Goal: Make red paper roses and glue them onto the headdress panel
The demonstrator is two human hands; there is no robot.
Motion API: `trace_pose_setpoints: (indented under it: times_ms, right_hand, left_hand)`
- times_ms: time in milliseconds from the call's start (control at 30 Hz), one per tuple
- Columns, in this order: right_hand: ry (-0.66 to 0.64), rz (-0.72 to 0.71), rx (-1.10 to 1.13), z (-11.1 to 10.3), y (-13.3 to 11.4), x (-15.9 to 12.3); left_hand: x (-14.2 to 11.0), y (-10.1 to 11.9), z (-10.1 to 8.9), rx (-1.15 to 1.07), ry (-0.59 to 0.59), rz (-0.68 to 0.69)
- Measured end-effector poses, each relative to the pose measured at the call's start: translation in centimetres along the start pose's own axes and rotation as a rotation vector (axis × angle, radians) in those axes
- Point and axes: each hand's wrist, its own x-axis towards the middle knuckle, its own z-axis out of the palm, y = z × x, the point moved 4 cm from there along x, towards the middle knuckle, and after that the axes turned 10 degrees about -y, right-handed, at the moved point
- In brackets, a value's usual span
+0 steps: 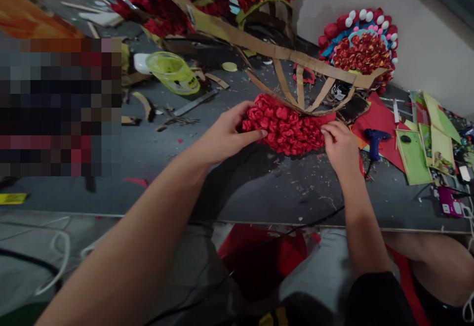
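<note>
A cluster of red paper roses (287, 126) covers the near end of a cardboard strip frame (296, 76) lying on the dark table (237, 187). My left hand (229, 131) holds the cluster's left side, thumb on top and fingers curled under the flowers. At the right edge of the cluster my right hand (342, 145) rests with its fingers bent and pinched against the roses.
A blue glue gun (374, 141) lies just right of my right hand on red paper. Green card sheets (414, 155) and a pink phone (450, 201) sit at the far right. A yellow-green tape dispenser (172, 71) stands at the back left. A round flower decoration (361, 49) leans on the wall.
</note>
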Motion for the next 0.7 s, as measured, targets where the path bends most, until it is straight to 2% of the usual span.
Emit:
trace_pose_setpoints:
  times_ms: [100,367,600,700]
  right_hand:
    - [-0.006,0.016,0.014,0.0,0.0,0.0]
    - [-0.009,0.038,0.018,-0.1,-0.1,0.1]
    - [-0.005,-0.007,0.033,0.2,0.7,0.1]
    - [-0.026,-0.016,0.065,0.2,1.1,0.1]
  left_hand:
    - [0.0,0.2,0.1,-0.002,-0.051,0.076]
    - [-0.1,0.4,0.2,-0.023,-0.046,0.079]
    - [0.2,0.4,0.2,-0.013,-0.044,0.137]
    - [0.2,0.5,0.2,0.02,-0.04,0.111]
